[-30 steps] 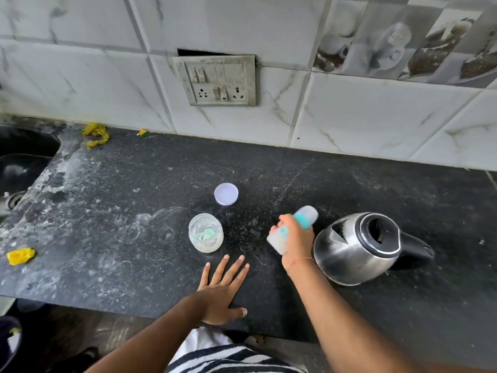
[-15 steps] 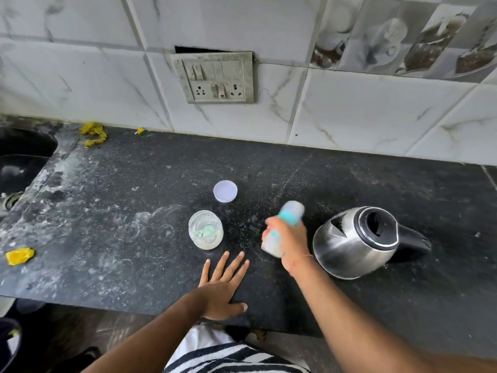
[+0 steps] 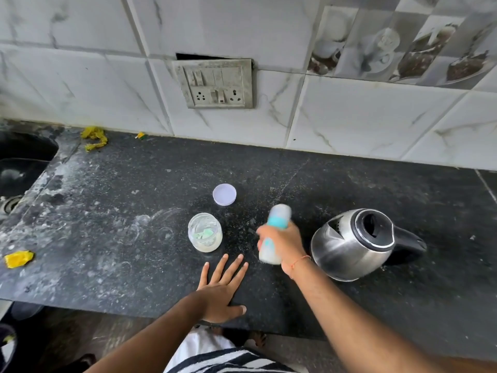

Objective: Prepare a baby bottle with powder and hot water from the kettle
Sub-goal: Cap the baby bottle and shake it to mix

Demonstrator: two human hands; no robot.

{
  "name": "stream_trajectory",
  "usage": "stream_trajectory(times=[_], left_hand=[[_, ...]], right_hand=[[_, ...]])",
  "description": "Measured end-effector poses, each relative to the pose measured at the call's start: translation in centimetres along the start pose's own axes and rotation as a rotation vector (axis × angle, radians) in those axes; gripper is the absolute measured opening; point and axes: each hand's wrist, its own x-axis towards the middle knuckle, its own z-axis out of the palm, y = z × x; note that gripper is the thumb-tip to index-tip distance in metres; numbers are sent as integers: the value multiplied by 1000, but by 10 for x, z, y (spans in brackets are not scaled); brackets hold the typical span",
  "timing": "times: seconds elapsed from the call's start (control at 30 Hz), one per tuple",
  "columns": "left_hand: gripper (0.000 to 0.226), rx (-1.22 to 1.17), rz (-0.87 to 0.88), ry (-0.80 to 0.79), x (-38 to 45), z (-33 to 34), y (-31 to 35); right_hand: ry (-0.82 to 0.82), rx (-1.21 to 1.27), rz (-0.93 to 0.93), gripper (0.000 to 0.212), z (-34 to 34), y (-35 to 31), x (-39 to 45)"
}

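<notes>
Across a dark speckled stone worktop smeared with pale dusty rings, 2 yellow scraps lie well out to the far side of the left hand's fingers, one near the front edge and one against the wall. Behind runs white marble-look tile, with a grimy switch and socket plate set into it and picture tiles of cups higher up. A dark sink sits at the worktop's end.

The left hand lies flat on the worktop near the front edge, fingers straight and spread, gripping nothing. Just beyond its fingertips stands a clear open jar with pale powder and a green scoop inside; its round white lid lies further back, apart from it.

The right hand has its fingers wrapped round the baby bottle, holding it tilted above the worktop. It is blurred: a whitish body, a teal collar, a pale cap on top. Just beside those fingers, toward the outer side, stands a steel kettle with a black rim and handle, lid open.
</notes>
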Motion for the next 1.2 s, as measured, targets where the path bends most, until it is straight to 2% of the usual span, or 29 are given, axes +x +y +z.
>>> stream_trajectory(times=[0.07,0.13,0.17,0.23,0.3,0.37,0.4,0.47,0.53,0.6,0.63,0.73,0.77,0.87,0.97,1.0,1.03,1.1,1.2], left_hand=[[111,8,-4,7,-1,-1,-2],[111,6,2,17,-1,0,-1],[111,1,1,21,0,0,0],[111,3,-7,22,0,1,1],[111,11,-6,37,0,2,-2],[111,18,4,57,3,3,-2],[111,25,4,68,4,4,-1],[112,41,-5,77,5,6,-2],[111,45,-6,72,3,3,-3],[111,50,1,79,4,1,-1],[111,50,1,81,3,1,1],[111,47,-6,77,1,1,0],[111,50,-4,75,1,-1,-1],[110,58,3,81,3,0,2],[110,59,-12,80,1,1,2],[111,61,-13,82,1,0,1],[111,61,-8,85,1,-1,1],[111,62,6,104,2,0,2],[110,50,-9,89,1,3,1]], right_hand=[[-14,65,112,19,-2,0,-3],[49,40,-37,15,-2,2,-5],[72,53,-36,15,-4,1,-2],[-28,-63,14,22,-5,-3,-6],[-35,13,140,23,-7,-5,-7],[21,7,-13,17,-7,-2,-7],[33,26,-30,17,-8,-2,-4],[-46,-29,47,20,-6,-4,-6],[-91,31,150,22,-4,-8,-7],[-11,6,-37,17,1,-12,-6],[2,10,-72,16,-1,-12,-1],[-120,-23,90,21,-3,-17,-7],[-117,-21,136,21,-3,-18,-9],[0,7,-79,16,-4,-15,-3],[-105,-26,47,20,-7,-17,-4],[-100,39,110,21,-8,-18,-4],[-65,64,94,19,-5,-20,-6],[10,52,-90,15,-6,-17,0],[-66,6,21,18,-6,-19,-2]])
